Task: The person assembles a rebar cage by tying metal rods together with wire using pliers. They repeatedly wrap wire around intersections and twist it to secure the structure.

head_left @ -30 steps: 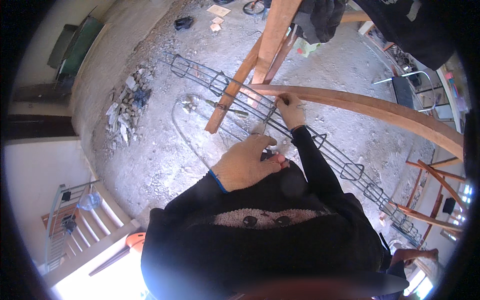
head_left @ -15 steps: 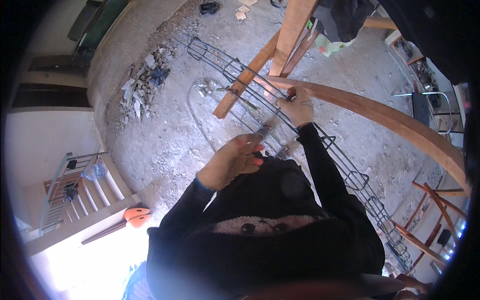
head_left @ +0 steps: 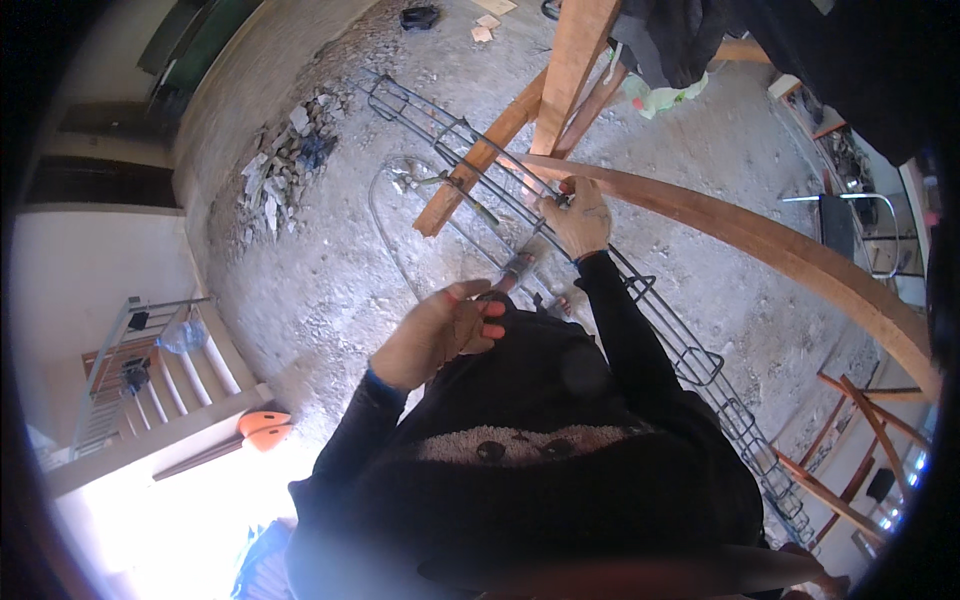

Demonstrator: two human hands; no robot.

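Observation:
A long cage of thin steel bars with bent ties (head_left: 645,287) runs slantwise from the upper left to the lower right. My right hand (head_left: 578,218), in a pale glove, is closed around the cage's upper bars; a small dark bit between its fingers is too small to name. My left hand (head_left: 430,335), gloved with a blue cuff, hovers apart from the cage, left of my lap. Its reddish fingertips are half curled and spread, and I see nothing held in them. Beneath the cage lies a short wooden plank (head_left: 480,157), near a bent thin rod (head_left: 376,215).
A long wooden beam (head_left: 760,225) curves rightward from a wooden post (head_left: 573,75). Rubble (head_left: 285,165) is heaped on the rough floor at upper left. Steps with a railing (head_left: 185,390) stand at left, beside two orange rounded objects (head_left: 264,430). Dark cloth (head_left: 665,45) hangs at top right.
My left hand has drawn back, down and leftward, away from the cage. My right hand stays on the bars, while the whole view has shifted slightly.

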